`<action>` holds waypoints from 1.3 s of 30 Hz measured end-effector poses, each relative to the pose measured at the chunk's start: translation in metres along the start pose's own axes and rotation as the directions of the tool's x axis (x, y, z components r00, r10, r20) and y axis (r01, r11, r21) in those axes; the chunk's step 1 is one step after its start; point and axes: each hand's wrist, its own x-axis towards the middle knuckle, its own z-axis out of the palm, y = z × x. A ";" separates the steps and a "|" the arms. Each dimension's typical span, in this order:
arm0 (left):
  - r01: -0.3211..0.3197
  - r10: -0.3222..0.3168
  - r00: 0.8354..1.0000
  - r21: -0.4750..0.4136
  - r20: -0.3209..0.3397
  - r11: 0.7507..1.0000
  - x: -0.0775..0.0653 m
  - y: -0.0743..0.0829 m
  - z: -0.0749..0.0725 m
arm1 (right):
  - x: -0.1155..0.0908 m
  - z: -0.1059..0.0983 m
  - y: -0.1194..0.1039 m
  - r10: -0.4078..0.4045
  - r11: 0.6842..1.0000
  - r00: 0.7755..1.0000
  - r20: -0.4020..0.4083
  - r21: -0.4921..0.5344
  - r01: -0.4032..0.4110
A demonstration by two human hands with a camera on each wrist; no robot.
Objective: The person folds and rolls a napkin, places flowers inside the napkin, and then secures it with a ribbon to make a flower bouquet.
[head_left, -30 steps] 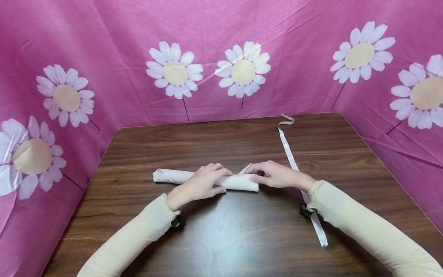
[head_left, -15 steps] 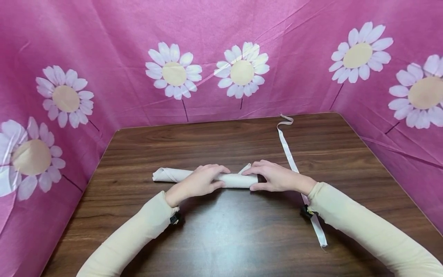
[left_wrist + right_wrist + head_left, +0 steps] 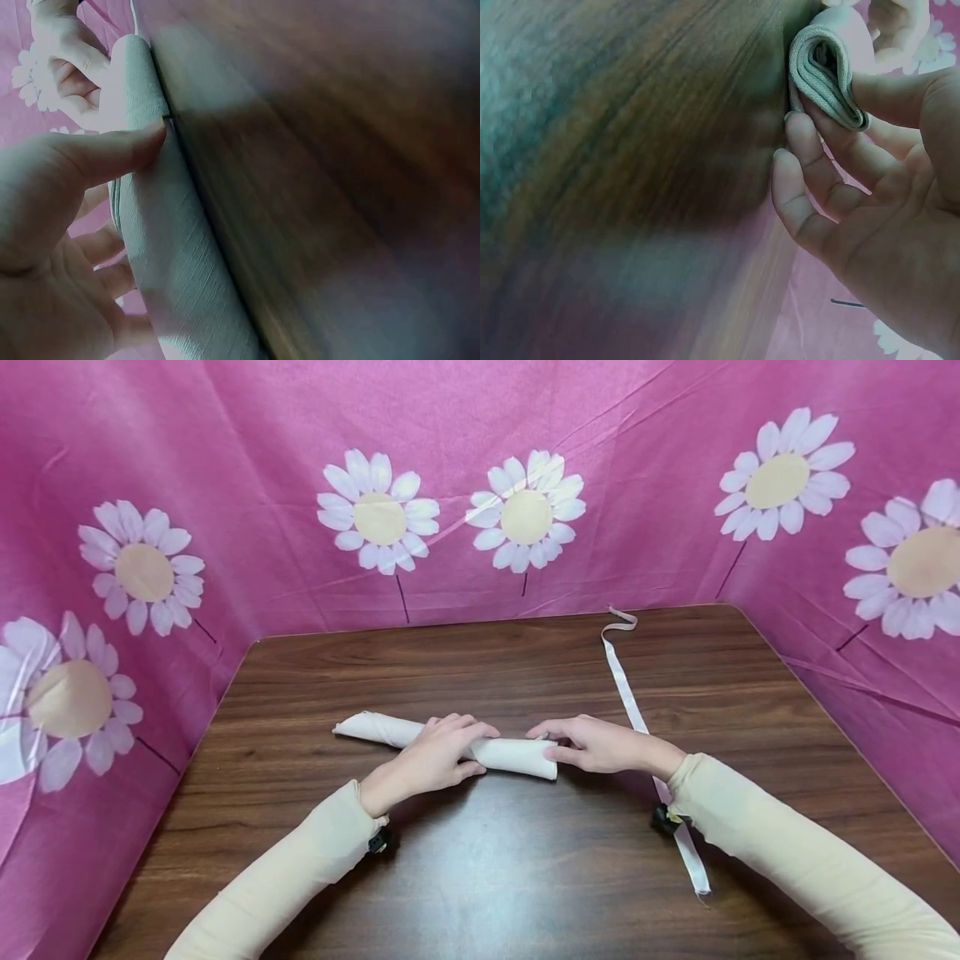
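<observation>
A cream cloth rolled into a tube [image 3: 519, 757] lies across the middle of the table, slanting with its left end farther away. My left hand [image 3: 433, 758] grips the tube near its middle, thumb on the near side and fingers over the far side. At the tube's right end, my right hand [image 3: 603, 746] pinches the cloth between thumb and fingers. The right wrist view shows the spiral layers of the rolled end [image 3: 808, 71], with the thumb on one side and fingertips on the other. In the left wrist view the thumb presses the woven cloth [image 3: 176, 247].
A white ribbon [image 3: 621, 681] lies lengthwise on the right of the brown wooden table [image 3: 480, 868], passing under my right wrist. Its far end curls near the back edge. Pink fabric [image 3: 457, 410] with daisies hangs around the table's back and sides.
The tube's left end has swung away from me and its right end slightly nearer. My right hand has gone from spanning the right end to pinching it. My left hand has barely moved.
</observation>
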 end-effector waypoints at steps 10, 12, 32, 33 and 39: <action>-0.027 0.034 0.997 -0.101 0.067 0.994 0.003 -0.003 -0.004 | -0.004 0.002 -0.011 -0.096 0.979 0.989 -0.116 -0.192 0.073; -0.018 0.028 0.997 -0.132 0.077 0.991 0.004 -0.004 -0.004 | -0.004 0.004 -0.013 -0.082 0.976 0.991 -0.103 -0.212 0.058; 0.032 -0.024 0.997 -0.096 0.078 0.995 0.000 -0.006 -0.005 | 0.001 0.000 0.002 -0.020 0.993 1.000 -0.008 0.119 0.021; 0.035 -0.029 0.997 -0.087 0.070 0.996 0.000 -0.007 -0.005 | 0.001 0.000 0.003 -0.019 0.994 1.000 -0.007 0.108 0.020; 0.044 -0.039 0.997 -0.068 0.063 0.997 0.000 -0.007 -0.002 | 0.005 0.000 0.006 0.015 0.996 1.000 0.018 0.088 -0.017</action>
